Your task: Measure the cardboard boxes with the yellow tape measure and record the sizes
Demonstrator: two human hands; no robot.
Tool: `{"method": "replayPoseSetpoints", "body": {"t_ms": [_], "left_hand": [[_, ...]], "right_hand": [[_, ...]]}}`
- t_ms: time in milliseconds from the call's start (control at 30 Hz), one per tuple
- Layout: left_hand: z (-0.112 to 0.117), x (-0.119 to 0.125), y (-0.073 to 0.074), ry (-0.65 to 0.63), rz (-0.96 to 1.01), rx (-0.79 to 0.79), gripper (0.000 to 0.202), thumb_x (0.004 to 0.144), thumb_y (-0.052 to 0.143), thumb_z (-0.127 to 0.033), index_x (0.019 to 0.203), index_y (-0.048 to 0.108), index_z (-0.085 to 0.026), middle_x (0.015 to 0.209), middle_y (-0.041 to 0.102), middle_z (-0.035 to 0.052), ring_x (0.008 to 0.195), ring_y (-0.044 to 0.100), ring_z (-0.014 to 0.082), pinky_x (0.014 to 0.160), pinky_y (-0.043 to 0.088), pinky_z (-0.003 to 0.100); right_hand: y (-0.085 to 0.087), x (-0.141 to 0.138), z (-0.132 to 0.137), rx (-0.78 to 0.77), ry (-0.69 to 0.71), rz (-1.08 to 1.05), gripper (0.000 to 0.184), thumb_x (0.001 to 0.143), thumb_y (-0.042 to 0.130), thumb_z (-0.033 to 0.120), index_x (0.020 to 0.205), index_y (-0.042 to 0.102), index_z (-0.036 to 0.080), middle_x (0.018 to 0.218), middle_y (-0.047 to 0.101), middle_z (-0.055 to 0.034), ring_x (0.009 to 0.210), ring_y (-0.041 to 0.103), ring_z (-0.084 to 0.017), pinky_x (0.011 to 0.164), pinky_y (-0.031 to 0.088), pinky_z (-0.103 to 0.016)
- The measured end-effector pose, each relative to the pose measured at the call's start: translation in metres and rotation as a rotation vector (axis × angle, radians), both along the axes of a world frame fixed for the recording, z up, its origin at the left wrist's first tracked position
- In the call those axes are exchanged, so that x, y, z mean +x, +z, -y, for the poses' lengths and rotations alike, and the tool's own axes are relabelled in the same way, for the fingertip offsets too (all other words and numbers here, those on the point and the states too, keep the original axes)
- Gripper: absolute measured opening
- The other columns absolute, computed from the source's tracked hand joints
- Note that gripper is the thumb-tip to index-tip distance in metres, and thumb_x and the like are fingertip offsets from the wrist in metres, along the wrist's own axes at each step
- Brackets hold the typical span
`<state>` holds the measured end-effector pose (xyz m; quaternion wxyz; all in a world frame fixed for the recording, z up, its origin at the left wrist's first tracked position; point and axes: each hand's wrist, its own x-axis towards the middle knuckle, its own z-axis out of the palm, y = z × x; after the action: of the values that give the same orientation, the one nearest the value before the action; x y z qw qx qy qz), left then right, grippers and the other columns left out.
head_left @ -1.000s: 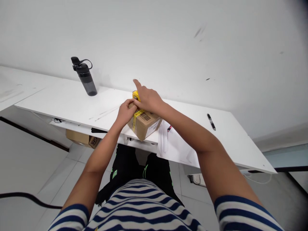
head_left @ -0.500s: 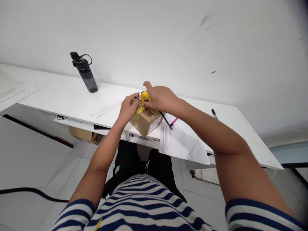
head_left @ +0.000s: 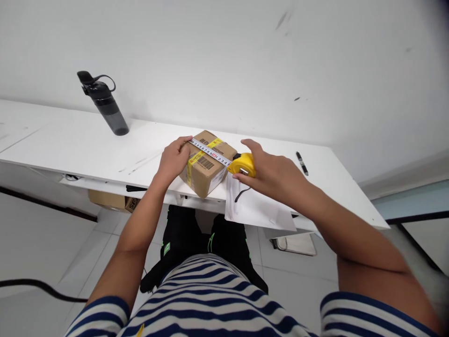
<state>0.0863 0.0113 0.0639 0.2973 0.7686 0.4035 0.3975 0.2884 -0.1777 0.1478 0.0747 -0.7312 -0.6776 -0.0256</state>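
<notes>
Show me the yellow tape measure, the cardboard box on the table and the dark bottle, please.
Yellow tape measure [head_left: 242, 163], head view: on its case.
Cardboard box [head_left: 206, 163], head view: on its top face.
Dark bottle [head_left: 107, 106], head view: middle of its body.

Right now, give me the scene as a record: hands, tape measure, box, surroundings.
left hand: fingers at the blade's outer end, by the box edge; exact grip unclear
right hand: holds the yellow tape measure
blade: drawn out across the box top
box: cardboard, on the white desk
papers: overhanging the desk's near edge
bottle: dark, on the desk, left of box
pen: on the desk, right of box
</notes>
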Motion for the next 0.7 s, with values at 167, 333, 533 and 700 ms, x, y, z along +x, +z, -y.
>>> {"method": "replayPoseSetpoints", "body": {"t_ms": [167,333,533,700], "left_hand": [[-0.004,0.001,-0.001,-0.02,0.064,0.012,0.042,0.087,0.048,-0.021,0.121,0.072,-0.029,0.124,0.071,0.0008,0.111,0.064,0.0248,0.104,0.048,0.042],[-0.008,0.0,-0.003,-0.028,0.091,-0.002,0.042,0.087,0.047,-0.021,0.121,0.072,-0.028,0.125,0.07,0.001,0.114,0.062,0.0251,0.108,0.046,0.043],[-0.005,-0.003,-0.005,-0.017,0.063,0.04,0.045,0.09,0.043,-0.024,0.127,0.069,-0.027,0.131,0.068,0.0029,0.123,0.059,0.0248,0.11,0.044,0.041],[-0.005,-0.005,-0.009,0.0,0.091,0.077,0.048,0.09,0.043,-0.023,0.132,0.066,-0.025,0.131,0.068,0.0038,0.122,0.059,0.0239,0.11,0.044,0.04]], "right_hand": [[-0.008,0.004,-0.012,0.027,-0.022,-0.109,0.086,0.087,0.056,0.062,0.156,0.023,0.022,0.103,0.074,-0.0127,0.071,0.067,-0.03,0.057,0.045,-0.036],[-0.009,0.001,-0.026,0.135,0.042,-0.171,0.09,0.087,0.055,0.064,0.159,0.019,0.023,0.1,0.073,-0.0108,0.069,0.066,-0.028,0.059,0.045,-0.037],[-0.004,-0.007,-0.057,0.148,0.082,-0.224,0.092,0.087,0.054,0.061,0.16,0.017,0.02,0.101,0.072,-0.0104,0.077,0.065,-0.028,0.067,0.046,-0.037],[-0.011,-0.024,-0.119,0.196,0.213,-0.268,0.082,0.09,0.049,0.055,0.158,0.022,0.018,0.116,0.07,-0.0131,0.095,0.064,-0.03,0.078,0.048,-0.039]]}}
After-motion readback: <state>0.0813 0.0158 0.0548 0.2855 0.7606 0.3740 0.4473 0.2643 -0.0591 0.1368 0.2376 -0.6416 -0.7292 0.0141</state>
